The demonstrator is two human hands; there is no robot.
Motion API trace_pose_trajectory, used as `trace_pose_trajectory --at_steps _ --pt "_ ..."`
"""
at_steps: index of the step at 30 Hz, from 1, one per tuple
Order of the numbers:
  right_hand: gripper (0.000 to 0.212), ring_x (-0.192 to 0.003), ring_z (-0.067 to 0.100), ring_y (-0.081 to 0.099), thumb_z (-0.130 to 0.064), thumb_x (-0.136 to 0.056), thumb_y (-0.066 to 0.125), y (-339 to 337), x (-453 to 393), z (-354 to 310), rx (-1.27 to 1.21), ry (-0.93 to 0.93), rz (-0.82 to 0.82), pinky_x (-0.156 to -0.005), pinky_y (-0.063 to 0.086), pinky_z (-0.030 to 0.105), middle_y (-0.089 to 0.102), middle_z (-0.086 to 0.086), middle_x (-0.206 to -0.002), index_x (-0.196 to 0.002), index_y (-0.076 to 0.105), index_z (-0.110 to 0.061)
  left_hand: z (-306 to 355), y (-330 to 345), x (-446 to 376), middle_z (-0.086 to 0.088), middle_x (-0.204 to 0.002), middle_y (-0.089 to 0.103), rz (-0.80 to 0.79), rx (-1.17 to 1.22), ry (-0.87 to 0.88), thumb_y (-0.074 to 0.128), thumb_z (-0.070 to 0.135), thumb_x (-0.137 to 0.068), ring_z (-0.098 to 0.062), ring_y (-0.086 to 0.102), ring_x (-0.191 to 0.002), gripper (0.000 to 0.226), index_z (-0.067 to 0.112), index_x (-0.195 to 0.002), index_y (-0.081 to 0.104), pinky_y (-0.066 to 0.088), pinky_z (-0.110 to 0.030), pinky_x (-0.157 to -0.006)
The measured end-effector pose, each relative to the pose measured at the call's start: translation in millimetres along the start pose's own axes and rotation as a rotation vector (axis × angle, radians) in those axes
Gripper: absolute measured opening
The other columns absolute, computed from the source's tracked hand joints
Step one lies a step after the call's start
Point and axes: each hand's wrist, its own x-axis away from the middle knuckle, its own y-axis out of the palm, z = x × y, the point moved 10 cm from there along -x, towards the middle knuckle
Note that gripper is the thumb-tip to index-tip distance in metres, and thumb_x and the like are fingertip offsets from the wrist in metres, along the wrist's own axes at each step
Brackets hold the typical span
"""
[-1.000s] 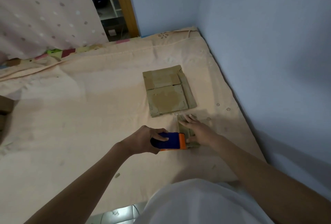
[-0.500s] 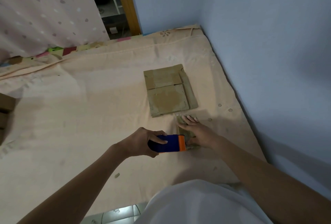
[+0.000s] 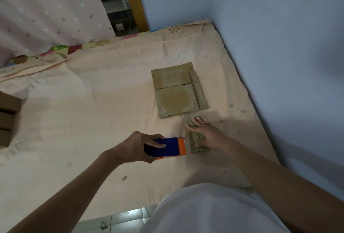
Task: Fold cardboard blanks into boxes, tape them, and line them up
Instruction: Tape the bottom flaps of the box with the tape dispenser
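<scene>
A small folded cardboard box (image 3: pixel 194 137) lies on the peach bedsheet (image 3: pixel 83 121) in front of me. My right hand (image 3: pixel 206 134) presses flat on its top, fingers straight. My left hand (image 3: pixel 137 148) grips a blue and orange tape dispenser (image 3: pixel 167 149), whose orange end touches the box's left side. A stack of flat cardboard blanks (image 3: pixel 178 91) lies just beyond the box.
Brown finished boxes (image 3: pixel 8 117) stand at the left edge of the bed. A blue wall (image 3: pixel 279 46) borders the bed on the right. A dotted curtain (image 3: pixel 46 9) hangs at the back left. Tiled floor (image 3: pixel 115 219) shows at the near edge.
The tape dispenser and my left hand have stayed against the box's left side, shifting only slightly. My right hand has kept pressing on the box.
</scene>
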Motion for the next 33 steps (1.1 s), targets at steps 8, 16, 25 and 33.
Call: trace_pose_trajectory --at_steps 8,16,25,33 --pt "0.093 -0.153 0.015 -0.014 -0.031 -0.085 0.077 1 -3 1 0.004 0.011 -0.010 -0.126 0.004 0.043 -0.012 -0.016 -0.163 -0.154 0.017 -0.049 9 -2 5 0.024 -0.126 0.059 -0.029 -0.169 0.059 0.079 0.015 -0.076 0.001 0.062 -0.094 0.046 0.027 -0.120 0.071 0.050 -0.011 -0.078" --pt "0.089 -0.153 0.013 -0.014 -0.031 -0.086 0.076 0 -1 -4 0.005 0.030 -0.007 -0.126 0.002 0.038 -0.010 -0.012 -0.165 -0.155 0.022 -0.044 24 18 -23 0.011 -0.111 0.058 -0.109 -0.438 0.104 0.065 0.023 -0.080 -0.016 0.055 -0.077 0.035 0.019 -0.114 0.068 0.046 -0.026 -0.066" --pt "0.087 -0.154 0.017 -0.012 -0.032 -0.091 0.072 -1 -1 -10 0.077 0.026 -0.037 -0.126 0.000 0.038 -0.010 -0.010 -0.165 -0.157 0.016 -0.039 23 31 -63 -0.002 -0.104 0.059 -0.253 -0.602 -0.012 0.058 0.038 -0.092 -0.019 0.051 -0.085 0.034 0.017 -0.118 0.066 0.042 -0.030 -0.069" --pt "0.088 -0.154 0.013 -0.006 -0.032 -0.085 0.077 -8 0 -14 0.051 -0.025 0.036 -0.117 -0.011 0.023 -0.003 -0.001 -0.167 -0.157 0.026 -0.032 -29 -12 -54 0.000 -0.109 0.056 0.027 -0.622 -0.158 0.058 0.034 -0.091 -0.023 0.054 -0.091 0.024 0.018 -0.107 0.065 0.040 -0.029 -0.074"
